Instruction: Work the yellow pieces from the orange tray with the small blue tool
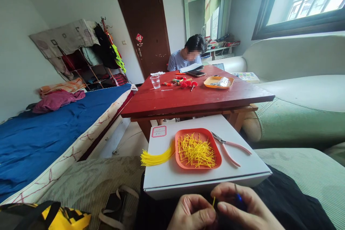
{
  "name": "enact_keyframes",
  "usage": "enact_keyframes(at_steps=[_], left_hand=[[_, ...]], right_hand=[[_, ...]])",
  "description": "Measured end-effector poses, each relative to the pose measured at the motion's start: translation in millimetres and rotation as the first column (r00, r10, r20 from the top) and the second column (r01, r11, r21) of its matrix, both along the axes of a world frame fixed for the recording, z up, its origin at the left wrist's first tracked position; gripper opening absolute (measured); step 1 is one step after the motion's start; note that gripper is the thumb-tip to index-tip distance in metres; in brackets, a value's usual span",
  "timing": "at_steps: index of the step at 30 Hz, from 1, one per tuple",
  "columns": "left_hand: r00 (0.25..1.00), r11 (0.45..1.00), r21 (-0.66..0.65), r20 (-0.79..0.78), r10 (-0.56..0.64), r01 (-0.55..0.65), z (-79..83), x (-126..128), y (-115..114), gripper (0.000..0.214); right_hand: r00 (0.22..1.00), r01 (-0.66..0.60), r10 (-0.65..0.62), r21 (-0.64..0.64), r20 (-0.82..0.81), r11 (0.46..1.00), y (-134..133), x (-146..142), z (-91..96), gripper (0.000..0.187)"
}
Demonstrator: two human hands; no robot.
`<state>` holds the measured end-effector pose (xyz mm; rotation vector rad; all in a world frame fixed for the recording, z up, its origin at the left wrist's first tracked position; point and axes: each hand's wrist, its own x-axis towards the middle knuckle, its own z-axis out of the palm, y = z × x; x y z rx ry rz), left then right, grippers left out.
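Observation:
Low at the bottom edge, my left hand (195, 211) pinches a short yellow stem (214, 202) that stands up between thumb and fingers. Close beside it, my right hand (239, 203) is curled around a thin object with a blue part (238, 197); most of it is hidden by the fingers. Beyond my hands, an orange-red tray (178, 158) on a white box (161, 179) holds many short yellow stems (196, 151). A bundle of longer yellow stems (156, 157) lies left of the tray. Pink-handled pliers (229, 147) rest at its right, jaws toward the tray.
Past the box stands a red table (151, 100) with a plastic cup (155, 82), red fluffy pieces (187, 83) and a yellow tray (208, 83). A person (178, 59) sits behind it, head bent over papers. A blue-covered bed (54, 122) is at left, a sofa (302, 125) at right.

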<state>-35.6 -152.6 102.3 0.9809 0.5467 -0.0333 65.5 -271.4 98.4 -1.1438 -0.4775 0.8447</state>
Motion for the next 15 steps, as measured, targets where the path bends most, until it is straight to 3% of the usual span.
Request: enact_keyframes(at_steps=[1,2,4,6,8,11,15], left_hand=[[1.0,0.999,-0.041,0.0,-0.014,0.014,2.9,0.2,0.4,0.042],[1.0,0.998,-0.065,-0.004,-0.026,0.026,6.0,0.4,0.8,0.039],[0.998,0.996,-0.072,-0.025,-0.062,0.06,12.0,1.1,1.6,0.036],[0.994,0.993,-0.063,-0.048,-0.1,0.097,16.5,1.5,2.3,0.036],[0.989,0.989,-0.069,-0.065,-0.131,0.127,18.7,1.5,2.9,0.034],[0.983,0.986,-0.084,-0.1,-0.152,0.144,19.1,0.7,4.1,0.032],[0.975,0.981,-0.063,-0.114,-0.19,0.184,19.6,-1.4,8.5,0.037]], right_hand=[[0.968,0.064,-0.056,-0.027,0.243,0.998,-3.0,5.5,3.9,0.011],[0.87,0.109,-0.086,-0.019,0.486,0.994,-5.8,11.0,8.6,0.007],[0.542,0.08,-0.081,0.044,0.836,0.996,-10.4,20.8,20.4,0.012],[0.206,-0.026,-0.058,0.064,0.977,0.998,-12.9,26.7,34.3,0.019],[-0.013,-0.063,-0.021,0.02,1.0,0.998,-13.8,28.6,47.4,0.03],[-0.127,-0.103,-0.023,0.009,0.992,0.995,-13.4,28.4,56.7,0.044],[-0.148,-0.165,-0.12,0.095,0.982,0.982,-15.7,32.9,50.8,0.046]])
